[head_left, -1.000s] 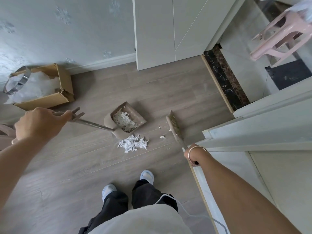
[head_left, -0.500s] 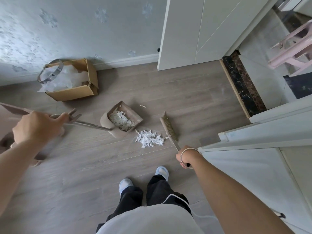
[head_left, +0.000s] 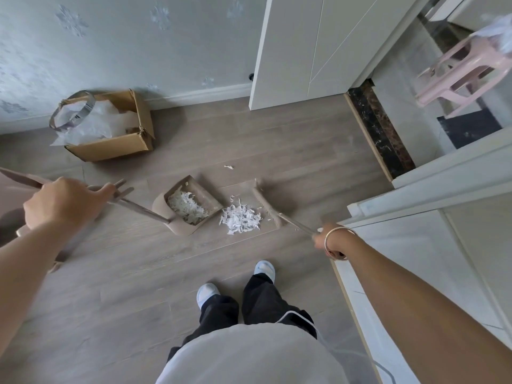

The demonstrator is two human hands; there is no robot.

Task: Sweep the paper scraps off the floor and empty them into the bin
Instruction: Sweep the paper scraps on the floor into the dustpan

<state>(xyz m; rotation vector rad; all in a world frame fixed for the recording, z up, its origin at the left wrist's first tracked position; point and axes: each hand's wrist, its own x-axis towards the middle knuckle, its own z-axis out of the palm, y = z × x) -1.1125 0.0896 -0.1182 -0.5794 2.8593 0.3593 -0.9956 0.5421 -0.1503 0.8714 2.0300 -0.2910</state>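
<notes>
Wooden floor [head_left: 277, 139] held scraps [head_left: 240, 218]; hands [head_left: 59, 203] [head_left: 331, 241] gripped dustpan [head_left: 191, 207] and broom [head_left: 267, 207]; a hard flick might scatter them.

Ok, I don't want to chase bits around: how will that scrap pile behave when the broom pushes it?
The pile is thin shredded paper, so probably very light and prone to scatter. A stray scrap already lies apart. The dustpan mouth sits right beside it, so short, gentle broom strokes should do.
</notes>
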